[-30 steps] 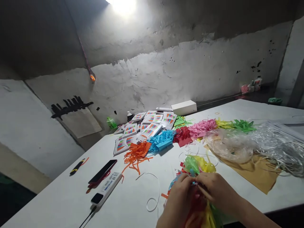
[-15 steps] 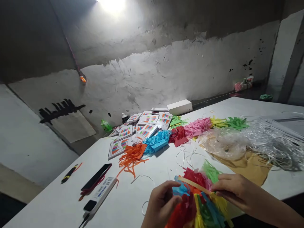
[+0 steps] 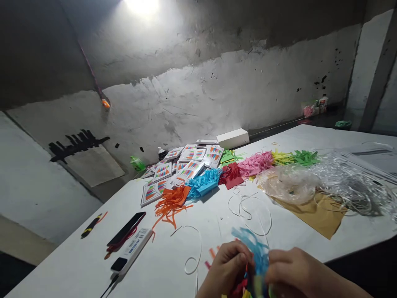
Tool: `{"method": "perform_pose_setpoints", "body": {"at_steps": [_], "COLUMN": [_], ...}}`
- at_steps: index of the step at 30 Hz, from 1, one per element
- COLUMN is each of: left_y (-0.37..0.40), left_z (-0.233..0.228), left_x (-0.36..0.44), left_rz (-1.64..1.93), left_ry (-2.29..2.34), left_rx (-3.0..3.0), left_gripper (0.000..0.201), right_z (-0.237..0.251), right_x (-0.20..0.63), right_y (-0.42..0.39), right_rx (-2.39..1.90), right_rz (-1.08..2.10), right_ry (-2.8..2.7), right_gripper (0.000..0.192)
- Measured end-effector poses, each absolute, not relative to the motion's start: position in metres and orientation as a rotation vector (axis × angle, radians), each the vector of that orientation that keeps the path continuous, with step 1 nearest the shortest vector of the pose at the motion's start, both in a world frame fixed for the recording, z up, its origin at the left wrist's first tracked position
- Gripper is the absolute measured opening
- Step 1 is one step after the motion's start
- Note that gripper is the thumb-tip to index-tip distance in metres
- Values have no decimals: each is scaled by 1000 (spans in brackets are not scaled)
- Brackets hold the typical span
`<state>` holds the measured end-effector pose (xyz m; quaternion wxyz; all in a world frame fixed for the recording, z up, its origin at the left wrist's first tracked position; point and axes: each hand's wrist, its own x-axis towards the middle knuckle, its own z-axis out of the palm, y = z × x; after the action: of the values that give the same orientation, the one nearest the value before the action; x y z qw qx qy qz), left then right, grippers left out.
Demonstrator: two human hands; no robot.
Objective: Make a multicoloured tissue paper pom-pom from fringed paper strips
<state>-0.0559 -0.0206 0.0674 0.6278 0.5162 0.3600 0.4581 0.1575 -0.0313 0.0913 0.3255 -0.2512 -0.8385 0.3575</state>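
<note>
At the bottom edge of the head view, my left hand (image 3: 228,267) is closed around a multicoloured paper tassel bundle; red, orange and yellow bits poke out below its fingers. Blue tissue paper strips (image 3: 252,248) stand up between my hands, smeared by motion. My right hand (image 3: 297,271) has its fingers curled in against the right side of these strips, pinching the bundle. Much of the bundle is hidden by my hands and the frame edge. Loops of white string (image 3: 248,209) lie on the table just beyond.
Across the white table (image 3: 155,256) runs a row of orange (image 3: 173,200), blue (image 3: 204,182), red and pink fringed paper. Behind are printed cards (image 3: 192,155) and a white box (image 3: 232,138). Plastic bags (image 3: 288,184) lie right; a phone (image 3: 127,227), power strip (image 3: 133,250) and cutter (image 3: 91,226) lie left.
The tassels were spread between my hands with a tan strip across them. Now my hands are lower and closer around the bunched tassels, with blue strips upright, and more string shows beyond.
</note>
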Motion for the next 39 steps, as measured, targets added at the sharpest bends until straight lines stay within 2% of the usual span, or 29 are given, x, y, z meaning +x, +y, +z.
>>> {"method": "perform_pose_setpoints", "body": {"at_steps": [4,7,11,16,20,25,29,31,34,36,37,39], "left_y": [-20,-19,-18,-14,-12,-8,-18,-29,-42,-43,-42,-39], "left_z": [56,55,52,50,48,55,87,99,98,91,88,86], "left_x": [-38,-30,-22,-21,-20,-33,-63,-72,-66,-56,-53,-51], "left_rz": [1031,1052,1065,1052,1074,1115,1224,1191,1186,1221,1206,1099], "left_ry": [789,768,686,623,684,797,978,1121,1181,1102,1079,1080], "left_rx": [1053,978,962,1028,1106,1285,1489,1665,1949,2083,2117,2176], "left_gripper": [55,55,65,76,79,74,53,50,70,77,70,44], "right_z": [76,70,72,69,64,67,67,66,66,70,73,82], "right_x": [158,152,141,134,130,132,146,149,141,134,132,134], "right_y": [-26,-26,-24,-20,-22,-28,-23,-20,-19,-22,-24,-28], "right_rx": [-669,-670,-655,-615,-647,-696,-761,-828,-862,-822,-800,-759], "right_rz": [921,1163,1443,1593,1438,1343,765,452,168,110,138,285], "right_ry": [-2050,-1906,-1816,-1766,-1807,-1836,-1859,-1878,-1915,-1929,-1941,-1963], "right_gripper": [16,5,28,21,13,22,17,17,16,15,15,14]}}
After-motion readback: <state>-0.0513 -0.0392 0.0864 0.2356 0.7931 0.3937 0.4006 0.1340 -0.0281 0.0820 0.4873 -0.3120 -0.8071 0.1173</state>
